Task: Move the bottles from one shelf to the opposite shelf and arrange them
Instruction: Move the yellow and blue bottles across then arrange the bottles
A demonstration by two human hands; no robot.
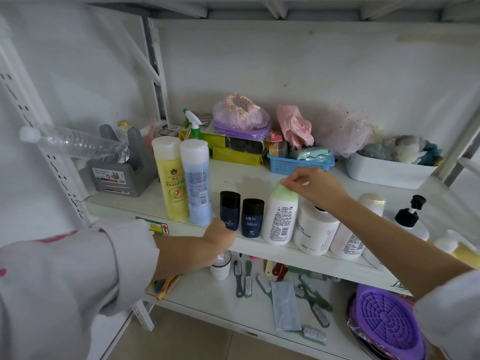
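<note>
Green-capped bottle, right hand pinching (cap)

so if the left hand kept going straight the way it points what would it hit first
Probably the left dark blue bottle: the left hand sits at the shelf edge, fingers aimed at its base. Depth is unclear, so the blue bottle might come first.

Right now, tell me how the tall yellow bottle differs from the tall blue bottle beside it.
The tall yellow bottle has opaque yellow contents and shows a flower logo on its front; the tall blue bottle is pale blue and shows small print and a barcode. The yellow bottle stands left of the blue one, which is nearer the left hand. Both are upright, white-capped, similar in height and side by side on the shelf.
</note>
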